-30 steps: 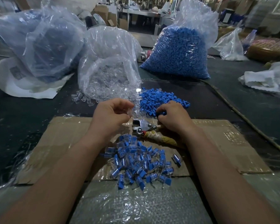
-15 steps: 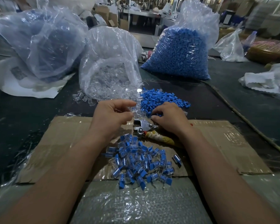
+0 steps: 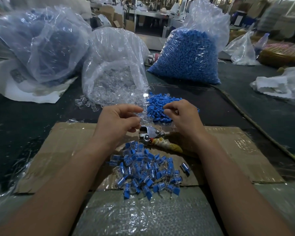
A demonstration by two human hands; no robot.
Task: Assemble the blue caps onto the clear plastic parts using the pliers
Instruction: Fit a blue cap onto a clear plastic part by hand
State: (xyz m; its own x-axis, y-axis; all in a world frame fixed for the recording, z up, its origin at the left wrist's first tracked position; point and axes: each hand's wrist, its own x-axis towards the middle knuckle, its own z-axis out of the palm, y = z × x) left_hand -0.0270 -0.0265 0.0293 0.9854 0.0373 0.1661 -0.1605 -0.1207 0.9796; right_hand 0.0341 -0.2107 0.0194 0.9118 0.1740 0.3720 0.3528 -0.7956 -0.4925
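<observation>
In the head view the left hand sits at 10 o'clock of the pliers, its fingers curled, with thumb and forefinger closed in a pinch on a clear plastic part at their tips. The right hand is at 2 o'clock of the pliers, its fingers bent down and drawn together over the loose blue caps; whether they grip a cap cannot be told. The pliers lie untouched on the cardboard between the wrists. At 6 o'clock of them lies a heap of assembled pieces. At 12 o'clock stand a bag of clear parts and, at 1 o'clock, a bag of blue caps.
</observation>
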